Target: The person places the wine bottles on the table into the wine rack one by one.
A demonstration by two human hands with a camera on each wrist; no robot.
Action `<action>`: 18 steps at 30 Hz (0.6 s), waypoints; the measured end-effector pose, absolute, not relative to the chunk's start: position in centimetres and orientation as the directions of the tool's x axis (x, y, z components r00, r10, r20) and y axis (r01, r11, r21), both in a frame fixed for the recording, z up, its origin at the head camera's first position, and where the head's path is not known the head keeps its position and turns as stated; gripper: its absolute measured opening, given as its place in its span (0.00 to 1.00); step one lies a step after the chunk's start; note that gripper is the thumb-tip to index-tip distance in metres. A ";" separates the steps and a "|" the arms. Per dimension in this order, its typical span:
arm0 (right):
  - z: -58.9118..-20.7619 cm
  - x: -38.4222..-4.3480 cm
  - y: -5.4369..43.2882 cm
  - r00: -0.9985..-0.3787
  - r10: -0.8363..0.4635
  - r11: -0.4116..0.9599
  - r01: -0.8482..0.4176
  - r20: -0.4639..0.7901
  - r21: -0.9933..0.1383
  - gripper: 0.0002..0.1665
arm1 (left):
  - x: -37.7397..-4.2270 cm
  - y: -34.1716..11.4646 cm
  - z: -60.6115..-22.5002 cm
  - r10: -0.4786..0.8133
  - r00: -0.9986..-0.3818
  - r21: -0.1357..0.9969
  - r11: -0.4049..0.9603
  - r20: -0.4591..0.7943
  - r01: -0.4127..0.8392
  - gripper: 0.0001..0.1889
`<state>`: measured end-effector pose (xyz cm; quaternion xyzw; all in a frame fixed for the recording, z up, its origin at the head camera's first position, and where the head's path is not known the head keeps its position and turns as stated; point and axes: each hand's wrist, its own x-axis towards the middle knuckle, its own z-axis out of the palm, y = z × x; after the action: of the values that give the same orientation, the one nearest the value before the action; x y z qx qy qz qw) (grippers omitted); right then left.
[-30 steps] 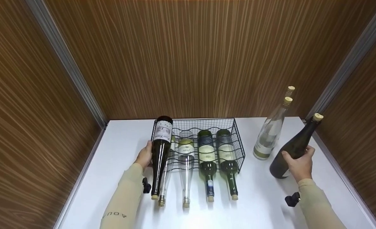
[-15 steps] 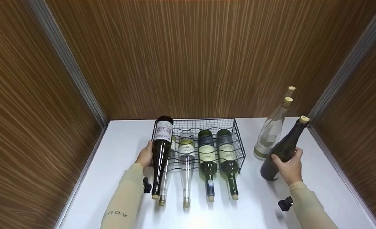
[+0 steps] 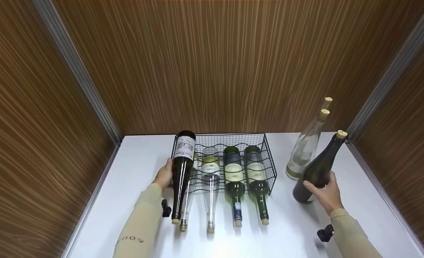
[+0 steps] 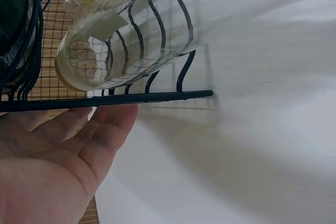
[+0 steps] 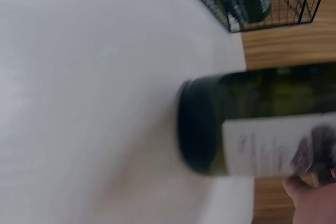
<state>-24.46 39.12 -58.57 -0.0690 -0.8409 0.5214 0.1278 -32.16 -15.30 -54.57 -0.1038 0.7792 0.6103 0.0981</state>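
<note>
My right hand (image 3: 326,195) grips a dark, corked wine bottle (image 3: 319,168) round its lower body, with the cork up and the base close over the white table. In the right wrist view, the wine bottle (image 5: 278,93) shows a white label, and only a bit of my right hand (image 5: 317,200) appears. Beside the black wire rack (image 3: 230,134) is my left hand (image 3: 164,176). Its extended fingers (image 4: 113,124) touch the rack's side bar (image 4: 131,98). On top at the rack's left lies a dark labelled bottle (image 3: 183,172), partly hiding a clear bottle (image 3: 183,224) below.
Another clear bottle (image 3: 210,200) and two green bottles (image 3: 234,188) lie in the rack, necks toward me. Right of the rack stand two corked clear bottles (image 3: 301,159), one mostly hidden behind the other. Wood-grain walls (image 3: 212,64) enclose the white table (image 3: 140,150).
My right hand has carried the dark wine bottle left, toward the rack, and its grip now sits slightly lower on the body. The left hand and racked bottles stay put.
</note>
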 end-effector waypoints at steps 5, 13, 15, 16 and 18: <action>-59.8 -24.3 40.1 -0.984 0.174 0.464 0.040 0.047 -0.885 0.62 | -32.1 -15.4 -54.4 -0.036 -0.954 0.926 0.236 -0.296 -0.296 0.38; -60.3 -24.2 40.2 -0.984 0.169 0.472 0.133 -0.059 -0.871 0.64 | -32.2 -15.4 -54.4 -0.034 -0.962 0.905 0.330 -0.273 -0.268 0.42; -60.3 -24.3 40.1 -0.983 0.177 0.467 0.132 -0.054 -0.874 0.64 | -32.1 -15.5 -54.3 -0.041 -0.963 0.905 0.335 -0.265 -0.263 0.41; -60.3 -24.4 40.0 -0.982 0.181 0.466 0.132 -0.051 -0.875 0.64 | -32.1 -15.5 -54.3 -0.040 -0.964 0.905 0.335 -0.264 -0.262 0.41; -60.4 -24.4 39.9 -0.982 0.186 0.463 0.128 -0.046 -0.877 0.64 | -32.0 -15.6 -54.1 -0.044 -0.963 0.907 0.327 -0.267 -0.267 0.40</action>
<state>-24.42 39.89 -60.37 -0.0918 -0.8548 0.5100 0.0280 -32.05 -15.62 -54.12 -0.0960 0.8086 0.5722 0.0973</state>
